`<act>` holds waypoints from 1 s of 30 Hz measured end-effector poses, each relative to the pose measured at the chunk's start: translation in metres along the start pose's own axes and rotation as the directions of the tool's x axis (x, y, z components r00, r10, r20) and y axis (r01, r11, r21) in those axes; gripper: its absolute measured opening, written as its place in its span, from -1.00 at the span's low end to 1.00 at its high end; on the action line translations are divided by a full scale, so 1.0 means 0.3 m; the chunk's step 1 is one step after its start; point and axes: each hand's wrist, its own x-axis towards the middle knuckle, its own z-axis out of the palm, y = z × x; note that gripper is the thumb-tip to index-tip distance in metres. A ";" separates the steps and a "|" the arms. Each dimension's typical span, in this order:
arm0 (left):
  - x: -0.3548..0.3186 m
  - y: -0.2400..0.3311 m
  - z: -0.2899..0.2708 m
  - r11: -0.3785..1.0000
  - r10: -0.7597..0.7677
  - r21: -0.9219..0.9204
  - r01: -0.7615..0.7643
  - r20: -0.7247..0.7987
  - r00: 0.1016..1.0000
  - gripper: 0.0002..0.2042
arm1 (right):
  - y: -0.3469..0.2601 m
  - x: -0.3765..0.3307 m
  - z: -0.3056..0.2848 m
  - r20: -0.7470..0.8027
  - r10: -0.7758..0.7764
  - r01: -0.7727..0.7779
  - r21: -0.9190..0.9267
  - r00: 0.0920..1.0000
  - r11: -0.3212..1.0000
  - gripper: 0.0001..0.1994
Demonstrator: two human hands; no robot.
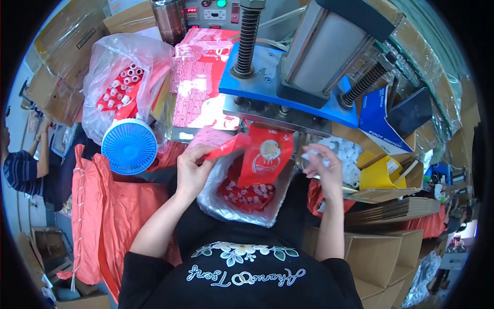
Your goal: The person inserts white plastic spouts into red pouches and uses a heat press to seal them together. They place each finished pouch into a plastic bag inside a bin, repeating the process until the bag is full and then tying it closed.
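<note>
My left hand (191, 167) pinches a red flat pouch (229, 148) by its edge, between thumb and fingers. Just right of it, a red printed pouch (266, 160) hangs at the front of a press with a blue plate (272, 69). Below lies a plastic-lined box (211, 198) holding red pouches with white spouts (247, 195). My right hand (325, 167) is bent at the near left edge of a heap of small white spouts (346, 152). Its fingertips are drawn together around something whitish, blurred and too small to name.
A blue fan (129, 147) stands at the left, before a clear bag (98, 62) of spouted red pouches. Behind my left hand lies a stack of printed pouches (198, 85). A foot switch box (378, 118) and yellow packet (378, 172) sit right. A person (23, 172) is far left.
</note>
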 end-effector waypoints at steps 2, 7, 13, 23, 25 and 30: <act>-0.038 0.024 0.031 0.984 -0.106 -0.137 0.118 0.092 0.990 -0.86 | -0.048 -0.028 0.058 0.085 -0.025 0.030 -0.059 0.996 0.998 -0.80; -0.135 -0.025 0.114 0.983 -0.012 -0.177 0.054 0.230 0.973 -0.85 | -0.090 -0.069 0.196 0.269 0.038 -0.029 -0.038 0.962 0.999 -0.81; -0.139 -0.032 0.159 0.931 -0.180 -0.212 0.298 0.444 0.878 -0.72 | -0.006 -0.037 0.200 0.371 0.114 -0.103 -0.049 0.922 0.993 -0.70; 0.062 0.123 0.277 0.393 -0.565 -0.503 0.769 0.528 0.634 -0.69 | 0.103 0.094 -0.070 0.013 0.287 -0.091 0.961 0.958 0.263 -0.72; 0.073 0.114 0.282 0.359 -0.560 -0.532 0.767 0.535 0.633 -0.70 | 0.145 0.107 -0.099 0.087 0.299 -0.129 0.984 0.950 0.124 -0.68; 0.144 -0.025 0.234 0.944 -0.180 -0.200 0.263 0.355 0.917 -0.70 | 0.160 0.090 -0.096 0.065 0.182 -0.128 0.924 0.981 0.360 -0.65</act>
